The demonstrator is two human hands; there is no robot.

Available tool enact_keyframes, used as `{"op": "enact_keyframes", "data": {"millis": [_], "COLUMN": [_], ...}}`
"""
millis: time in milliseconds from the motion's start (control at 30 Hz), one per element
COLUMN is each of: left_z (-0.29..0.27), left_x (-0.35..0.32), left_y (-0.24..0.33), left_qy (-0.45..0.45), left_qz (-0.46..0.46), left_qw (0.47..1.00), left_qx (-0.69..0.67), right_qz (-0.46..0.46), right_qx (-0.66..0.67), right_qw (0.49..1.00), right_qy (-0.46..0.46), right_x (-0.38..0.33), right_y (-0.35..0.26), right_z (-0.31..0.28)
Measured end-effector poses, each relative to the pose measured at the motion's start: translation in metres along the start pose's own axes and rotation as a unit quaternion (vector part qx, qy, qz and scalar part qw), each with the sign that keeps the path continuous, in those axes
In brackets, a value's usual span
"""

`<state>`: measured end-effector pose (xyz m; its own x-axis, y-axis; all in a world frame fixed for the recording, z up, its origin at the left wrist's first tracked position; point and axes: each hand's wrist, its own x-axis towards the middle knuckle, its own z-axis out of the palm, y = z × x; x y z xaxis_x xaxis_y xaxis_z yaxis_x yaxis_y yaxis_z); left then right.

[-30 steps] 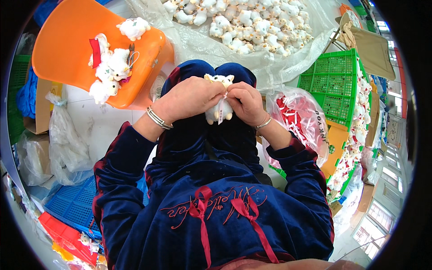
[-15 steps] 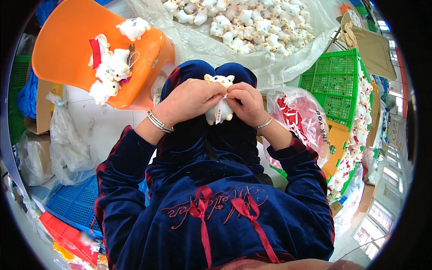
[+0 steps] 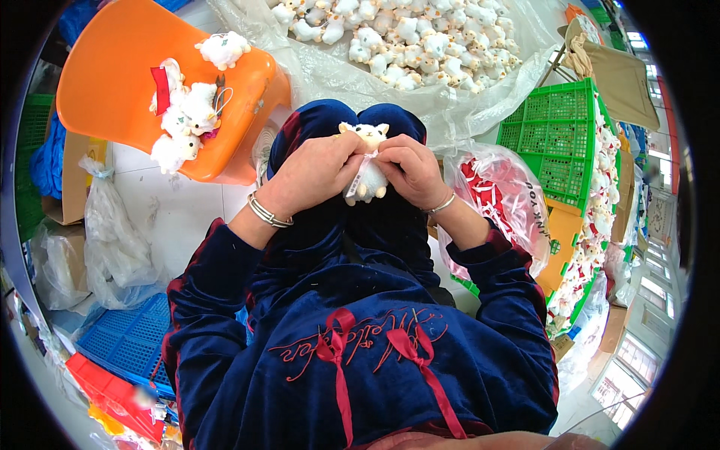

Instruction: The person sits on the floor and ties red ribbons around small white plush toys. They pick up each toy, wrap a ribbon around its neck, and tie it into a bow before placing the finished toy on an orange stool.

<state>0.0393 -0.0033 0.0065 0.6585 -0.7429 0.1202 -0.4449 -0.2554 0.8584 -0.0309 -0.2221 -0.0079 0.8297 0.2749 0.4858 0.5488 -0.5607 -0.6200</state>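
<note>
Head view: at centre, over the person's lap, one white plush lamb (image 3: 367, 161) sits upright between both hands, head toward 12 o'clock and feet toward 6, so its long axis runs away from the body. The left hand (image 3: 319, 172) closes on it from 9 o'clock and the right hand (image 3: 409, 169) from 3 o'clock, equally near; their fingertips meet at a pale ribbon (image 3: 360, 174) at its neck, pinched narrow on it. Farther out at 10 o'clock, an orange chair (image 3: 112, 82) carries about five more lambs and one red tag. At 3 o'clock lies one clear bag of red ribbons (image 3: 499, 195), beyond it one green crate (image 3: 559, 139). At 12 o'clock a plastic sheet (image 3: 337, 75) bears dozens of lambs, too many to count.
</note>
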Motion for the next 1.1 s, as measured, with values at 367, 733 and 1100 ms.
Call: {"op": "enact_keyframes", "data": {"millis": [367, 733, 1100], "left_z": [-0.008, 0.001, -0.003], "left_x": [-0.011, 0.004, 0.003], "left_y": [0.003, 0.019, 0.038], "left_qy": [0.022, 0.042, 0.024], "left_qz": [-0.168, -0.185, -0.264], "left_qw": [0.969, 0.976, 0.95], "left_qx": [-0.181, -0.11, -0.164], "right_qz": [0.272, 0.178, 0.407], "right_qx": [0.081, 0.039, 0.184], "right_qw": [0.958, 0.983, 0.894], "right_qy": [0.036, 0.013, -0.031], "right_x": [-0.013, 0.001, -0.002], "right_y": [-0.025, -0.049, -0.068], "right_z": [-0.024, -0.02, -0.022]}}
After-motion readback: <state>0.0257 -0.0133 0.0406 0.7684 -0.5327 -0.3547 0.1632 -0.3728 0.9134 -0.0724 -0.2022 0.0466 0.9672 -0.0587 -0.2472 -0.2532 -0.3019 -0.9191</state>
